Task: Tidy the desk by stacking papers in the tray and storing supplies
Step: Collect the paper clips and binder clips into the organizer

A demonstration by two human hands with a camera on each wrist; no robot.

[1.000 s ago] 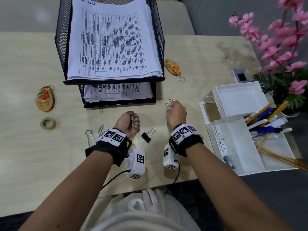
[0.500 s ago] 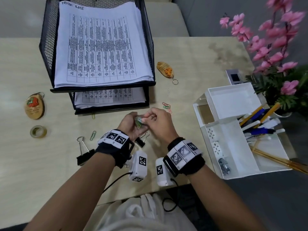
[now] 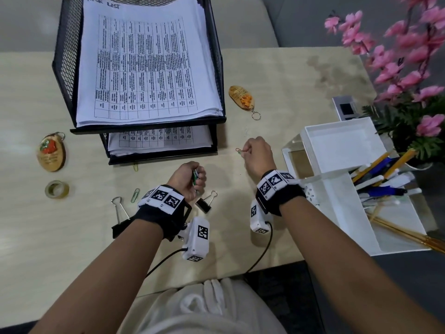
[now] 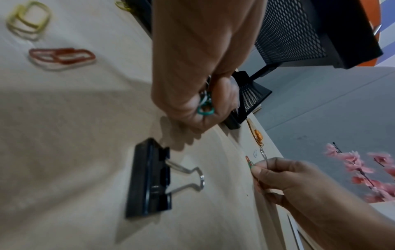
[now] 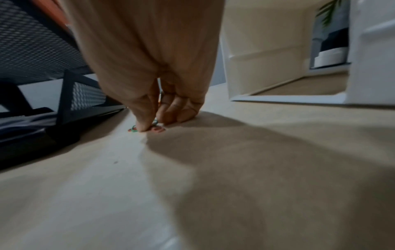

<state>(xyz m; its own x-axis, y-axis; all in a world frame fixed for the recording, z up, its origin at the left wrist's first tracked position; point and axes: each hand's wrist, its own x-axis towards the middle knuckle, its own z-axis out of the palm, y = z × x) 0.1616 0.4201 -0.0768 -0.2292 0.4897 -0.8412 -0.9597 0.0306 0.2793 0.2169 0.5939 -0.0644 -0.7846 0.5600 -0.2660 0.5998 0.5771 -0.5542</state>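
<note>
Paper clip collection at the desk (image 3: 277,75), front of the mesh tray (image 3: 60,68).

The left hand (image 3: 186,179) is curled into a fist around a bundle of paper clips (image 3: 195,175), held above the desk beside a black binder clip (image 3: 204,203). The right hand (image 3: 257,155) has thumb and fingertips pinched together on the red and green clips (image 3: 238,150) lying on the desk, between the tray and the white organizer (image 3: 337,196).

left hand (image 3: 186,177) fisted, right hand (image 3: 258,154) reaching forward, fingertips (image 5: 147,126) pinched low

office, probably | paper tray (image 3: 63,68) | pen organizer (image 3: 337,213) | desk (image 3: 277,75)
</note>
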